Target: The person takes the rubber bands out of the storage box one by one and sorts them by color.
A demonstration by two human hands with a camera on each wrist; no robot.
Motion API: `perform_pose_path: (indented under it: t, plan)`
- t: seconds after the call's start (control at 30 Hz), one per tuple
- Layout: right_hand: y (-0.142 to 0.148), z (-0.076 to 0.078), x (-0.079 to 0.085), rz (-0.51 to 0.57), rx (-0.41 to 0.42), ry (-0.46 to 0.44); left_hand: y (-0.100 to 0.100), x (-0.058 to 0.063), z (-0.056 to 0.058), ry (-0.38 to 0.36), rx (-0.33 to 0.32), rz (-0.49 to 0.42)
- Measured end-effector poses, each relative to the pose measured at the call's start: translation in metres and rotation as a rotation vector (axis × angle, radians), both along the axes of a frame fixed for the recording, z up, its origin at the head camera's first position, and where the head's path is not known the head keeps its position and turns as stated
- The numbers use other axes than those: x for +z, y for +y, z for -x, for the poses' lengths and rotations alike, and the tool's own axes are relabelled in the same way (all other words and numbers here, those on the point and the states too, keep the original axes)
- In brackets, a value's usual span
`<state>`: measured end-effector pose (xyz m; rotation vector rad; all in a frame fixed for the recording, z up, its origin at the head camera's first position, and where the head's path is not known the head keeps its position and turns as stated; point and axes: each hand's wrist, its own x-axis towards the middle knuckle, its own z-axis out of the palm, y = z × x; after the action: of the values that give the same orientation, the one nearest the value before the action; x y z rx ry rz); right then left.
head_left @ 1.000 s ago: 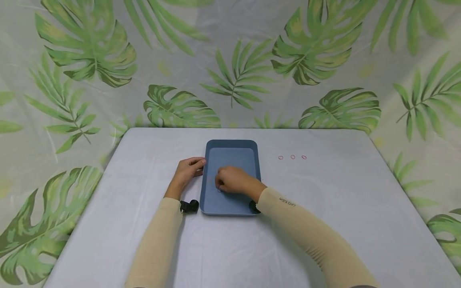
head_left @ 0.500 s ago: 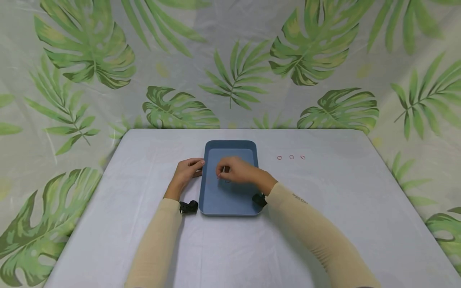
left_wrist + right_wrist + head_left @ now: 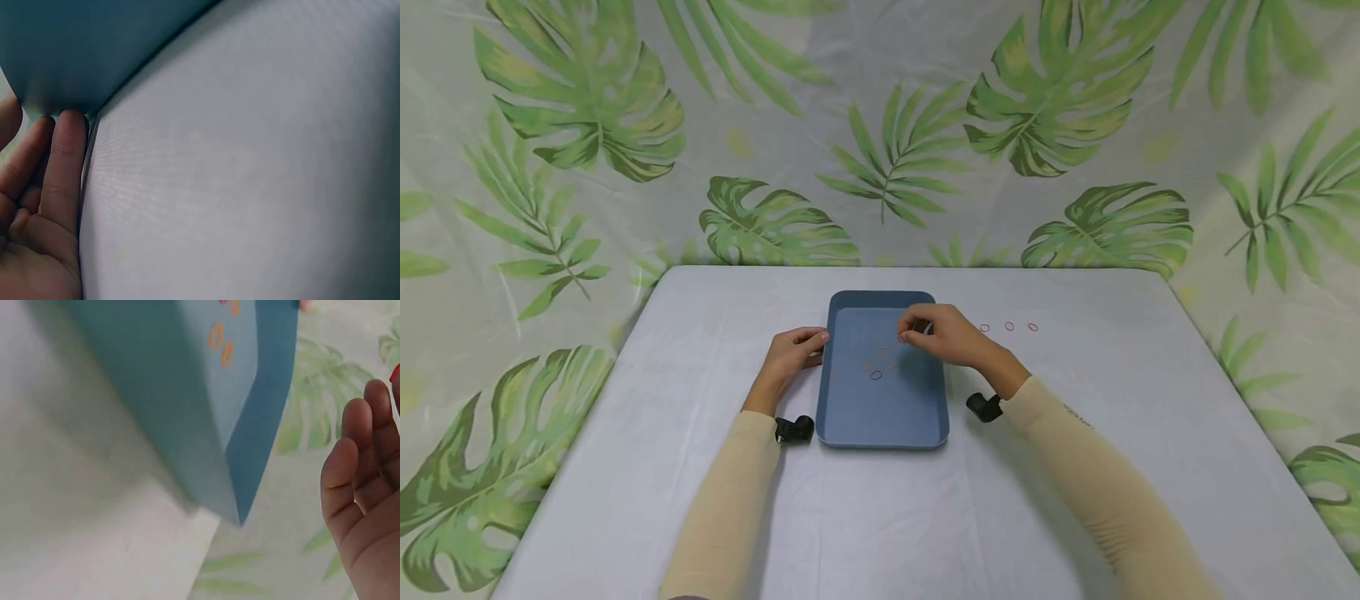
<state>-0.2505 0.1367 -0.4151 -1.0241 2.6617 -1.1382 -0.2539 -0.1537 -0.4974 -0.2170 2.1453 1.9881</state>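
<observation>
Head view: a blue tray (image 3: 880,421) lies flat on a white-clothed table (image 3: 1112,467). The left hand (image 3: 787,360) is at the tray's nine o'clock side, touching it. The right hand (image 3: 949,335) is at two o'clock from the tray's centre, pinching a held red ring (image 3: 902,338) between thumb and finger above the tray. A loose red ring (image 3: 876,375) lies inside, close to the centre. Three outer red rings (image 3: 1009,326) lie in a row on the cloth, between two and three o'clock of the tray.

Left wrist view only: straight fingers (image 3: 64,169) with tips against the tray's outer wall, so the left hand is not clenched. The thumb is cut off at nine o'clock.

Right wrist view: orange rings (image 3: 215,335) on the tray floor are plain in colour here; the head view gives only faint outlines. Two show whole, another is cut by the twelve o'clock edge, so the count is uncertain. Of the held red ring, only a sliver appears at the three o'clock edge; the pinching fingertips are mostly out of frame.
</observation>
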Motion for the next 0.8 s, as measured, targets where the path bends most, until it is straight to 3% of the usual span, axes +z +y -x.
perform_pose_path:
  t: [0.43, 0.8]
  plan:
    - [0.053, 0.001, 0.008, -0.01, -0.144, -0.017, -0.001, -0.001, 0.0, 0.003, -0.004, 0.014]
    - [0.071, -0.005, 0.007, -0.018, -0.173, -0.025, 0.0, -0.001, 0.0, 0.0, -0.002, -0.001]
